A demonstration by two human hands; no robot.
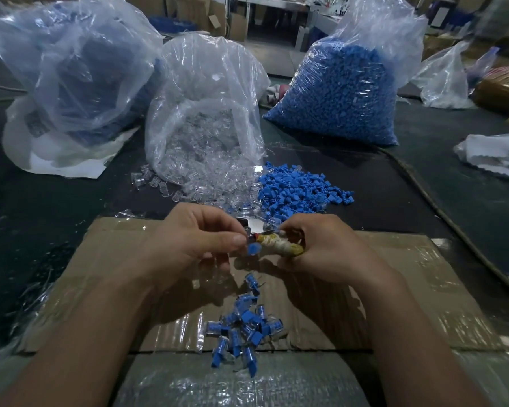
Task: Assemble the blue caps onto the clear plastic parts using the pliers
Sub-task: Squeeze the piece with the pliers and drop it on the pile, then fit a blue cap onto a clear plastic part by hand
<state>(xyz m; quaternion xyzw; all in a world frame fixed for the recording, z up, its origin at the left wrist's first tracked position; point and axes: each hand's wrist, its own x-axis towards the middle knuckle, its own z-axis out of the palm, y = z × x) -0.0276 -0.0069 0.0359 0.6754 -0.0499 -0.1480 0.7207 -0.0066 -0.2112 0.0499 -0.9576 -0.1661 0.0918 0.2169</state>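
Observation:
My right hand [321,248] grips the pliers [279,243], whose handles are wrapped in yellowish tape, with the jaws pointing left. My left hand [194,242] pinches a blue cap [254,248] with a clear part at the jaws, thumb and fingers curled round it. Both hands hover over a taped cardboard sheet [409,289]. Below them lies a heap of assembled blue-and-clear pieces [244,327]. Beyond the hands sit a loose pile of blue caps [300,192] and a spill of clear plastic parts [200,183].
An open bag of clear parts [206,113] stands at centre back, a full bag of blue caps [341,92] to its right, and another large plastic bag [71,77] at the left. A cable [441,212] runs along the dark table at the right.

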